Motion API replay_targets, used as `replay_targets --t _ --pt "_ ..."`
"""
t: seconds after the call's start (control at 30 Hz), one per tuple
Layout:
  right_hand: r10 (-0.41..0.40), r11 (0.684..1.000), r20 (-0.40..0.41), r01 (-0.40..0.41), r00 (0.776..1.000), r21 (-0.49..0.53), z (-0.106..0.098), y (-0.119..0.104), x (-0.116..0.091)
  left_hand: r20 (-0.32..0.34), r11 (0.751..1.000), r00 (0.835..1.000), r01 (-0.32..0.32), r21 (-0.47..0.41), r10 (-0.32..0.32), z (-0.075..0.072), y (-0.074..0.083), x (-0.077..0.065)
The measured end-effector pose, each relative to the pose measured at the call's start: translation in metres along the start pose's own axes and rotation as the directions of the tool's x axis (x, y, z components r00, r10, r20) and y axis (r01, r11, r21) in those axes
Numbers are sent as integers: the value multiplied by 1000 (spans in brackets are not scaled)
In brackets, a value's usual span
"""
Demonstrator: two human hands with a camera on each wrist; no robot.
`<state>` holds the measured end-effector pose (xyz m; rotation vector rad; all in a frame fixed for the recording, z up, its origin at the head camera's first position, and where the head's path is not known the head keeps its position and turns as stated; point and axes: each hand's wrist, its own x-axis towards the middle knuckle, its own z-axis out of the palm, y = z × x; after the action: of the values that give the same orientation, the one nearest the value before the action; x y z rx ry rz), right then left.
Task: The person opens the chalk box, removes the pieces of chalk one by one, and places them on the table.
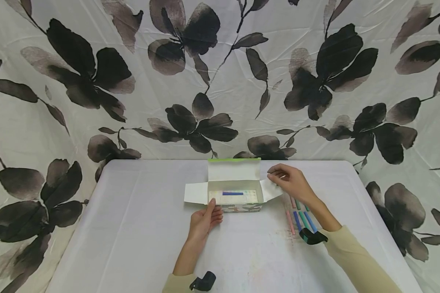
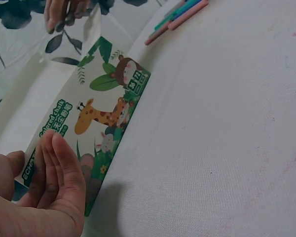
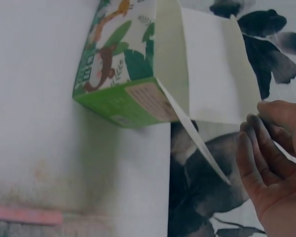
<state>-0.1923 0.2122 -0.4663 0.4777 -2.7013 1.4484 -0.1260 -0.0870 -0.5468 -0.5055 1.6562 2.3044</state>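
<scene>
A small chalk box (image 1: pixel 242 208) stands near the back of the table, its lid (image 1: pixel 234 170) raised and both side flaps spread. Printed animals and leaves cover its front (image 2: pixel 96 118). Inside, a blue chalk stick (image 1: pixel 232 193) lies on a pale surface. My left hand (image 1: pixel 205 221) holds the box at its front left, thumb over the rim and fingers along the outside of the front. Above the right flap (image 1: pixel 270 190), my right hand (image 1: pixel 289 181) hovers beside the raised lid with loosely bent fingers, nothing visible in them.
Several chalk sticks (image 1: pixel 297 221) in pink, blue and green lie to the right of the box, partly under my right forearm. Faint coloured chalk smudges mark the white tablecloth (image 1: pixel 132 228). A flower-patterned cloth (image 1: pixel 256 81) hangs behind the table's back edge.
</scene>
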Motion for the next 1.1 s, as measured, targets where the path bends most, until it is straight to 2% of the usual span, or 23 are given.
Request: replay_targets --t 0.27,0.67,0.9,1.1 --pt "-44 999 36 45 998 -29 26 -5 16 4 1000 1000 -4 -16 4 0 0 -1" --pt "-79 996 143 84 986 -29 63 -4 29 6 1000 1000 3 -17 -3 0 -1 1" --pt "-102 993 206 113 973 -43 80 -1 32 7 1000 1000 0 -22 0 -1 -1 1" --pt "-140 977 263 176 955 -118 92 2 33 13 1000 1000 0 -19 1 -1 -2 1"
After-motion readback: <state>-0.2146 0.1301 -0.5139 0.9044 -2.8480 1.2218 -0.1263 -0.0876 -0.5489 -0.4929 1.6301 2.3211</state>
